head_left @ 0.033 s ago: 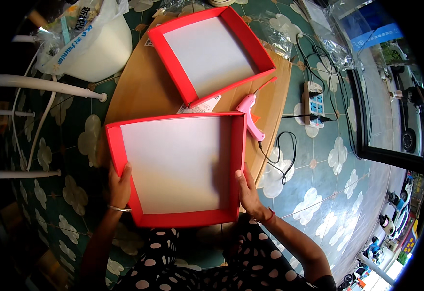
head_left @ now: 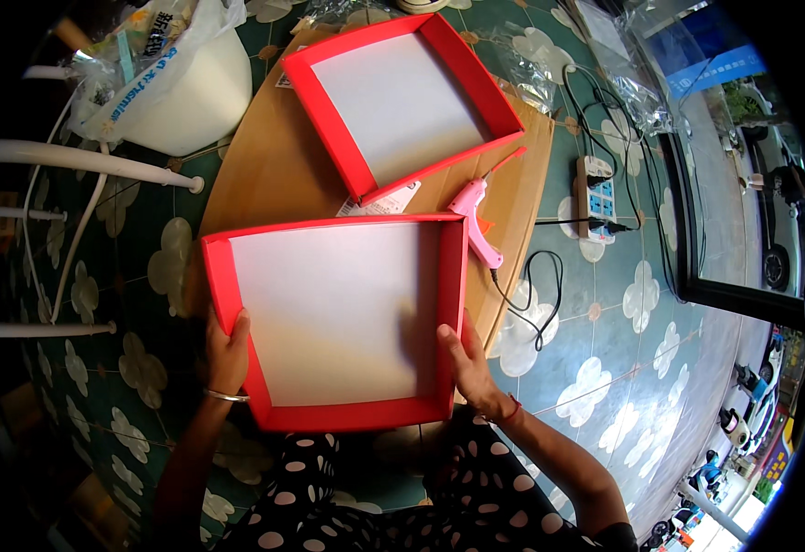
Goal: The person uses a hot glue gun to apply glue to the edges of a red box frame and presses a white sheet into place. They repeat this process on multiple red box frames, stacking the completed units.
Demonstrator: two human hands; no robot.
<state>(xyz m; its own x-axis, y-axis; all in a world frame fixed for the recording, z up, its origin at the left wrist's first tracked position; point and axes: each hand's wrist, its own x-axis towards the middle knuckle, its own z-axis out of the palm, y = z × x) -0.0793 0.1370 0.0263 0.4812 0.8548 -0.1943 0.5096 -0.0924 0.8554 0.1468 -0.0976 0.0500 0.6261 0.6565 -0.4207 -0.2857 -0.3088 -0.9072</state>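
Note:
A shallow red box tray (head_left: 237, 304) with a white inside is held up in front of me over my lap. My left hand (head_left: 226, 354) grips its left wall, thumb over the rim. On the right wall rests my right hand (head_left: 469, 363), thumb inside the tray. A second red tray (head_left: 333, 129) with a white bottom lies farther away on a round wooden board (head_left: 264, 175). Beside the near tray, on the board's right part, lies a pink glue gun (head_left: 473, 221).
The floor (head_left: 605, 350) is green tile with pale flower shapes. A white power strip (head_left: 596, 198) with black cords lies right of the board. A white bucket with a plastic bag (head_left: 168, 74) stands at upper left. White chair legs (head_left: 90, 164) are at left.

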